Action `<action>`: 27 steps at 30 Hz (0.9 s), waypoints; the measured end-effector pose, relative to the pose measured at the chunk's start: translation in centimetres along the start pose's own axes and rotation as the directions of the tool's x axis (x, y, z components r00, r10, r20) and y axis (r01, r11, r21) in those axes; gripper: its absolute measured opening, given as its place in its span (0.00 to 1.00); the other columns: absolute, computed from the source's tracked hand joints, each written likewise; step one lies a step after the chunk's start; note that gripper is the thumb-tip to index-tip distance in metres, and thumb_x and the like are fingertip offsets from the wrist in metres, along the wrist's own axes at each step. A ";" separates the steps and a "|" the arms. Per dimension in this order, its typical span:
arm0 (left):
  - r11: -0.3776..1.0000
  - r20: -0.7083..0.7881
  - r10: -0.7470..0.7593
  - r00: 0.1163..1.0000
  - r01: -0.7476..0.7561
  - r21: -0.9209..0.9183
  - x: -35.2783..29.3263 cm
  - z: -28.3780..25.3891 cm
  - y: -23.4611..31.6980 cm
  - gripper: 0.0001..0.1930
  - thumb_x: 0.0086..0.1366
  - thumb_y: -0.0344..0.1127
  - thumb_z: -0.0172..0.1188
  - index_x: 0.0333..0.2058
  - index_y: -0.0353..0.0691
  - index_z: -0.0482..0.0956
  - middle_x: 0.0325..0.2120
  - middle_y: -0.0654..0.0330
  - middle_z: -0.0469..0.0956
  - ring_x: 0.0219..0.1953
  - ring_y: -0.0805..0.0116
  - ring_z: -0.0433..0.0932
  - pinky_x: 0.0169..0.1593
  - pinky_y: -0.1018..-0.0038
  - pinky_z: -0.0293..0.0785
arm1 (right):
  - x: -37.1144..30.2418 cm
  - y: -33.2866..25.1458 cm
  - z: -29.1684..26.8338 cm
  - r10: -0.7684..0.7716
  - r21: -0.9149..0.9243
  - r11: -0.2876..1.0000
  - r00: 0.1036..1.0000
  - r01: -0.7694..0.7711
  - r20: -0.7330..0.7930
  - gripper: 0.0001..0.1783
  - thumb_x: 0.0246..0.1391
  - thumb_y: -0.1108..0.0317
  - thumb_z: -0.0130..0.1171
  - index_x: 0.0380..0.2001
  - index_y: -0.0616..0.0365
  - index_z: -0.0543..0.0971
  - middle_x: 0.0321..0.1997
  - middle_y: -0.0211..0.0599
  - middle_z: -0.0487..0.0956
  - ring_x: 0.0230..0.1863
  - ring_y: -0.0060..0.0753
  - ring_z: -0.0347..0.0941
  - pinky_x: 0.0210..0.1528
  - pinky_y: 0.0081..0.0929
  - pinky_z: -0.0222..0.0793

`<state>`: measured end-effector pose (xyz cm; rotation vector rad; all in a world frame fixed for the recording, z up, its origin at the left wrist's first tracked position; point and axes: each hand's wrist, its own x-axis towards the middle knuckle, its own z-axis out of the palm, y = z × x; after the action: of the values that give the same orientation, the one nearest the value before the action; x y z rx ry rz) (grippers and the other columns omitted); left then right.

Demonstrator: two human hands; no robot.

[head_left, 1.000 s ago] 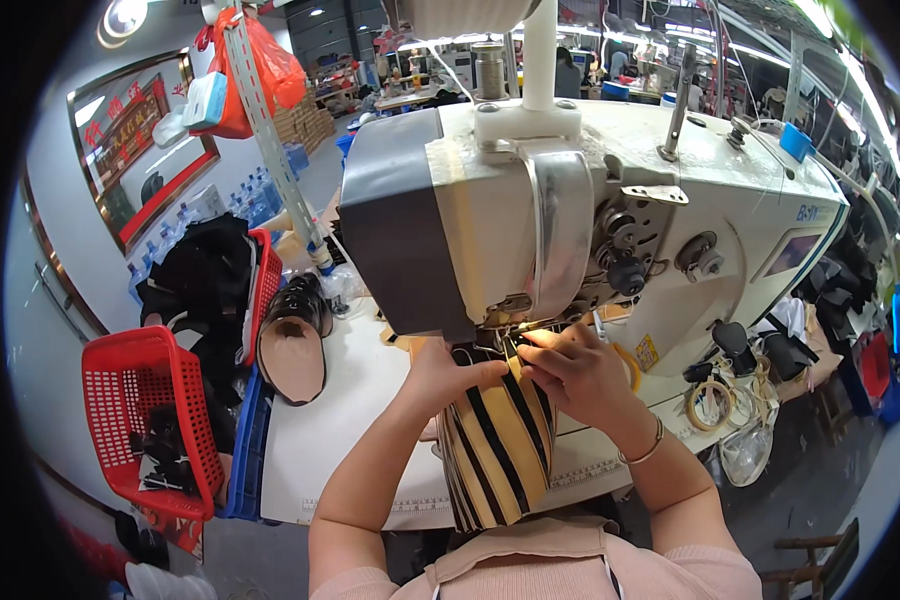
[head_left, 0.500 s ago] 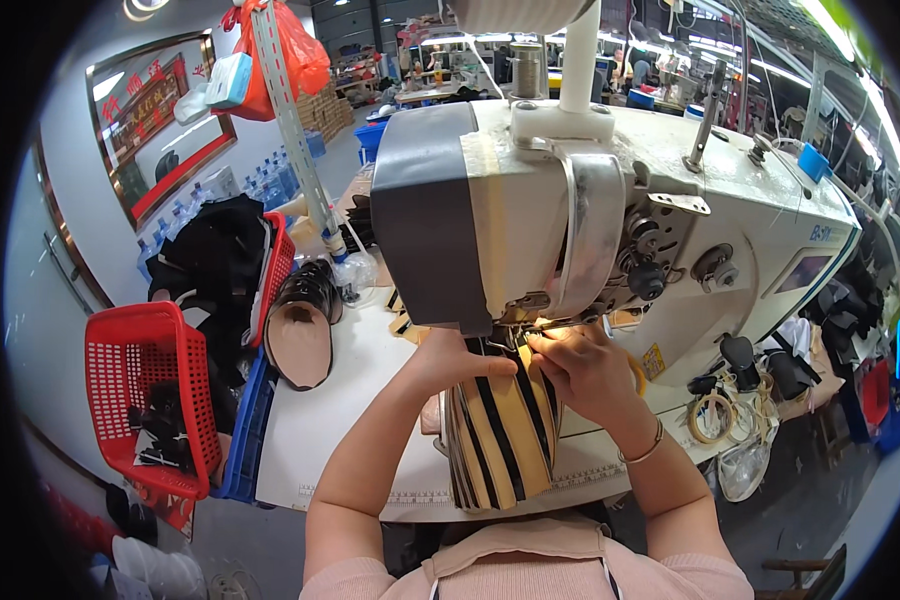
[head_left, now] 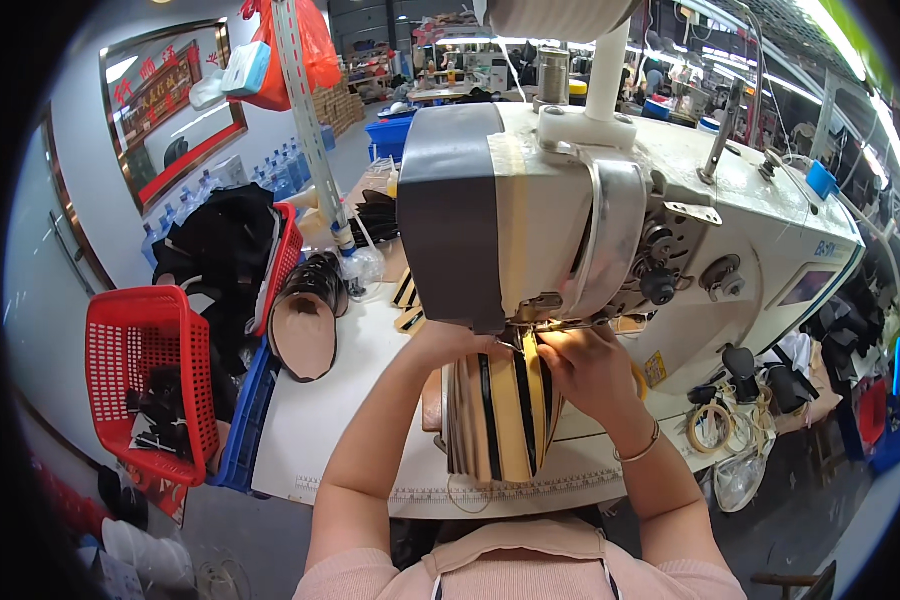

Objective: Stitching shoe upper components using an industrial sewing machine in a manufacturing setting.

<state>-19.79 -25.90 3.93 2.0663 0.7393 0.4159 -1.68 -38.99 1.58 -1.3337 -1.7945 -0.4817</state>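
Under the head of a white-and-grey sewing machine (head_left: 450, 220), a tan-and-black striped piece (head_left: 500, 430) lies with its long stripes running toward me. My left hand (head_left: 450, 345) is at its left edge close to the needle area, thumb against it; the other fingers are hidden behind the machine head. From the right, my right hand (head_left: 588, 370) pinches the piece with bent fingers beside the lit presser foot. More striped pieces (head_left: 407, 300) rest on the table behind my left wrist.
A black shoe (head_left: 305, 325) stands on the white table (head_left: 360, 400) at left. Beyond its edge are a red basket (head_left: 150, 330) with black scraps, a blue crate (head_left: 245, 430) and a heap of black material (head_left: 220, 240). Tape rolls (head_left: 710, 428) hang at right.
The striped piece has slid away from me, farther under the machine head, and its near end has swung slightly left. Both hands stay with it. The whole view has shifted a little.
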 end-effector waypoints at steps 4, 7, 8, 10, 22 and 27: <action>0.893 -0.459 0.386 0.800 -0.449 -0.031 -3.7 3.7 -2.0 0.46 0.27 0.47 0.77 0.49 0.39 0.67 0.51 0.52 0.62 0.54 0.58 0.62 0.53 0.65 0.61 | -0.2 -0.6 -0.7 0.352 0.374 0.906 0.843 -0.198 -0.407 0.09 0.44 0.77 0.61 0.31 0.59 0.73 0.20 0.26 0.69 0.15 0.13 0.56 0.17 0.13 0.51; 0.772 -0.243 0.623 0.744 -0.533 0.346 -8.9 9.7 -1.0 0.48 0.35 0.54 0.72 0.56 0.47 0.61 0.59 0.48 0.50 0.63 0.41 0.42 0.60 0.45 0.34 | -0.4 -0.1 -0.4 0.327 0.326 0.919 0.891 -0.222 -0.314 0.12 0.44 0.76 0.61 0.35 0.59 0.73 0.21 0.27 0.69 0.16 0.14 0.57 0.17 0.14 0.52; 0.717 -0.235 0.616 0.752 -0.411 0.564 -9.6 11.6 -1.6 0.43 0.39 0.49 0.69 0.56 0.49 0.61 0.59 0.48 0.49 0.63 0.39 0.40 0.60 0.43 0.32 | -0.5 0.7 0.0 0.195 0.214 0.968 0.927 -0.129 -0.320 0.15 0.45 0.75 0.61 0.38 0.58 0.73 0.23 0.28 0.70 0.18 0.15 0.59 0.19 0.13 0.53; 0.642 -0.306 0.583 0.753 -0.195 0.741 -10.0 12.2 -1.6 0.28 0.47 0.33 0.59 0.51 0.49 0.69 0.57 0.53 0.57 0.63 0.45 0.48 0.61 0.45 0.34 | -1.1 1.3 1.0 0.216 0.225 0.963 0.929 -0.151 -0.300 0.15 0.44 0.75 0.61 0.38 0.58 0.73 0.25 0.30 0.70 0.19 0.20 0.61 0.19 0.16 0.56; 0.674 -0.297 0.689 0.661 -0.435 0.597 -11.2 7.8 1.0 0.12 0.48 0.29 0.61 0.34 0.49 0.80 0.41 0.68 0.76 0.52 0.61 0.69 0.55 0.63 0.57 | -6.8 -1.6 -0.1 0.331 0.701 -0.570 0.661 -0.429 0.674 0.32 0.48 0.62 0.58 0.55 0.62 0.62 0.50 0.43 0.72 0.47 0.37 0.73 0.48 0.33 0.70; 0.658 -0.304 0.699 0.647 -0.415 0.628 -10.3 6.0 1.3 0.12 0.47 0.31 0.62 0.33 0.50 0.80 0.39 0.70 0.76 0.52 0.61 0.69 0.55 0.62 0.56 | -6.1 1.7 -0.9 0.396 0.658 -0.555 0.535 -0.508 0.747 0.23 0.43 0.76 0.59 0.46 0.64 0.70 0.42 0.41 0.77 0.42 0.34 0.75 0.44 0.30 0.73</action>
<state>-24.00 -36.88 1.51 2.7360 0.4776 1.3379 0.82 -42.72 -3.03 -0.6672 -0.5400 1.4916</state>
